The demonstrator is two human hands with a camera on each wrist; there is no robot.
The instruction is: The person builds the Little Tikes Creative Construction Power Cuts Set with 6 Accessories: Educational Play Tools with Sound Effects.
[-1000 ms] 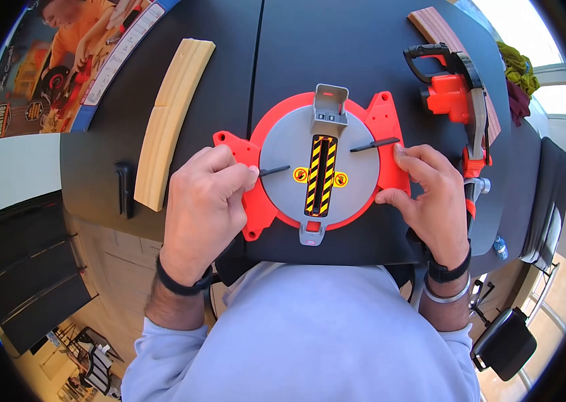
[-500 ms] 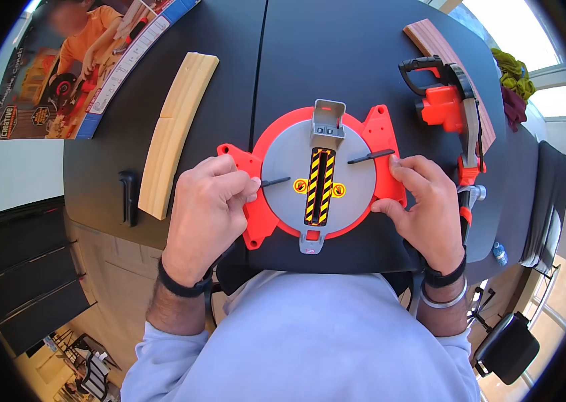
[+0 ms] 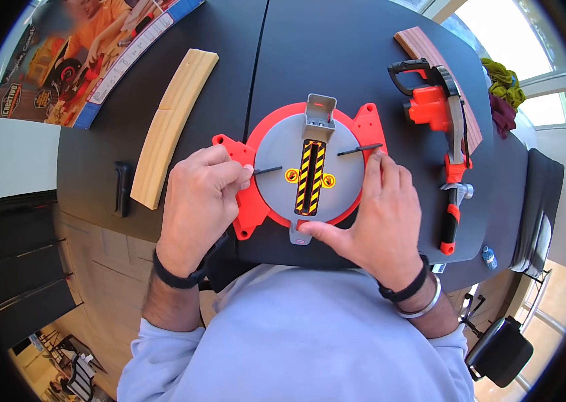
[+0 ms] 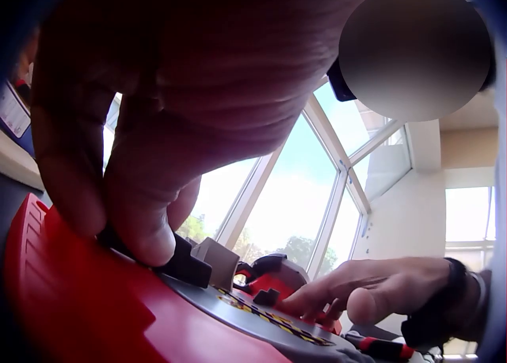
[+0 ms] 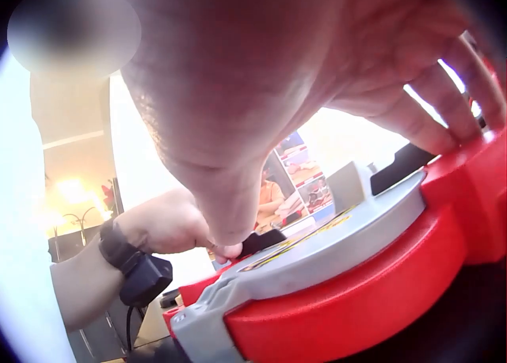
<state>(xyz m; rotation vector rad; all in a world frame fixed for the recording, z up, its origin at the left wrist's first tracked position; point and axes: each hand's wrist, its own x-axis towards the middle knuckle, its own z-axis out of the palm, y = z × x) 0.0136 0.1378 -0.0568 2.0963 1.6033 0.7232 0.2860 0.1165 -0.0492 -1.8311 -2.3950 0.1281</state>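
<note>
Pinching the black clip [image 3: 268,170] at the gray turntable's [image 3: 276,144] left edge, the left hand [image 3: 199,194] should work gently. The right hand [image 3: 386,218], spread wide along the turntable's right side, should steady the surrounding red base [image 3: 251,211].

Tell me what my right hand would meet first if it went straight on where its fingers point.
Your right hand would likely meet the black bar at its fingertips first, though depth is unclear.

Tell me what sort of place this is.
Probably an office, meeting room or classroom, though I can't be sure which: there's a large dark table, a black chair and tall windows.
</note>
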